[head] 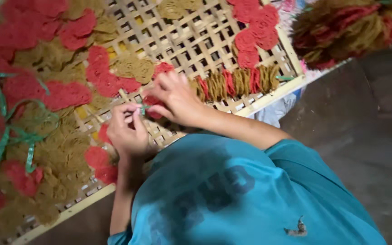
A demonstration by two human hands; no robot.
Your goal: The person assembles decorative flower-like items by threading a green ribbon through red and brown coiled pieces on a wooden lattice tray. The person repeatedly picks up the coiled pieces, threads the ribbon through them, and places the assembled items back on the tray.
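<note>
My left hand (127, 130) and my right hand (174, 99) meet over the near edge of a woven bamboo tray (196, 41). Both pinch a thin green strip (143, 109) between their fingertips. The strip sits against a small red bundle (153, 107) under my right fingers. Flat round nests of red strands (66, 94) and brown strands (134, 67) cover much of the tray. Just right of my right hand, a row of upright red and brown bundles (237, 82) stands along the tray's edge.
Loose green strips (5, 131) lie across the nests at the left. A heap of red and brown bundles (345, 27) sits beyond the tray's top right corner. Dark floor (368, 136) runs along the right. My teal shirt (232, 195) fills the bottom.
</note>
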